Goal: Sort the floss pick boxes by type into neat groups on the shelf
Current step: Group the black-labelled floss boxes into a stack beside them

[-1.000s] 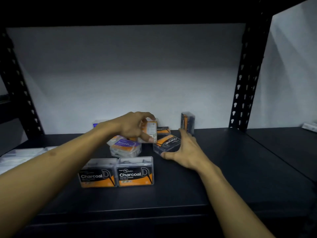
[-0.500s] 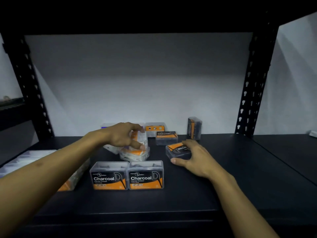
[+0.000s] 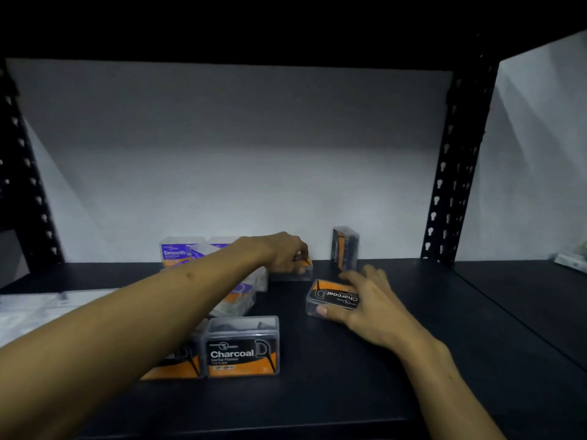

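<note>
Two orange-and-black Charcoal boxes (image 3: 243,347) (image 3: 178,363) stand side by side at the front of the dark shelf (image 3: 349,392). My right hand (image 3: 371,309) grips a third Charcoal box (image 3: 330,295) lying flat, thumb on its near edge and fingers over its far side. My left hand (image 3: 282,254) reaches further back, fingers curled on a small Charcoal box (image 3: 301,274) near the wall. Another Charcoal box (image 3: 344,249) stands on end behind. Purple Smooth boxes (image 3: 174,252) stand at the back left; one Smooth box (image 3: 238,300) lies partly under my left forearm.
Clear flat packages (image 3: 31,309) lie at the shelf's left end. Black perforated posts (image 3: 451,173) (image 3: 25,192) frame the bay, with a white wall behind. A neighbouring shelf (image 3: 540,296) on the right holds a pale item (image 3: 571,262) at the far edge.
My left hand has left the Smooth box pile and moved right and back onto the small Charcoal box. My right hand stays on the flat Charcoal box.
</note>
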Action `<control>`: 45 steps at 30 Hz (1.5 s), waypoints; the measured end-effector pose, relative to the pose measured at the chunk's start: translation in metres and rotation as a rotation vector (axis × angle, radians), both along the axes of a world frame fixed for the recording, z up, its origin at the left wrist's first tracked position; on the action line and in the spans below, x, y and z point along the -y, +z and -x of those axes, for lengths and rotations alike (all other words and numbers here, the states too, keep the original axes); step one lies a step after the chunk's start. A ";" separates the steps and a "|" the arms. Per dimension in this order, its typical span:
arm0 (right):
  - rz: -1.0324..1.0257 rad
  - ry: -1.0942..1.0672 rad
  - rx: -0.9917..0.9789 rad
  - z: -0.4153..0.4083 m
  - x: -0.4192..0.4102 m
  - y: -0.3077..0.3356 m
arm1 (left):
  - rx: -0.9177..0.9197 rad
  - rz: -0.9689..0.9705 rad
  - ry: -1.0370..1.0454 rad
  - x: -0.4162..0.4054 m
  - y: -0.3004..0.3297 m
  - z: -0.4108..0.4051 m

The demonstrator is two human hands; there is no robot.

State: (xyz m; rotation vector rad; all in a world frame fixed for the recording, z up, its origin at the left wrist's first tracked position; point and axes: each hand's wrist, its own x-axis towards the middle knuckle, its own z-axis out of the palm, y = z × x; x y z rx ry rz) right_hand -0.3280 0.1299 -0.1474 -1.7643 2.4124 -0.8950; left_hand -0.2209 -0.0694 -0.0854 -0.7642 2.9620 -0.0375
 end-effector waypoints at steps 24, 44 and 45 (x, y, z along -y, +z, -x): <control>-0.016 -0.028 0.322 0.002 -0.028 0.014 | -0.203 -0.197 -0.115 -0.036 -0.010 -0.022; 0.299 0.190 0.686 -0.030 -0.013 0.013 | -0.395 -0.245 -0.097 -0.029 0.027 -0.098; 0.314 0.205 0.681 -0.032 -0.012 0.014 | -0.404 -0.245 -0.103 -0.030 0.027 -0.101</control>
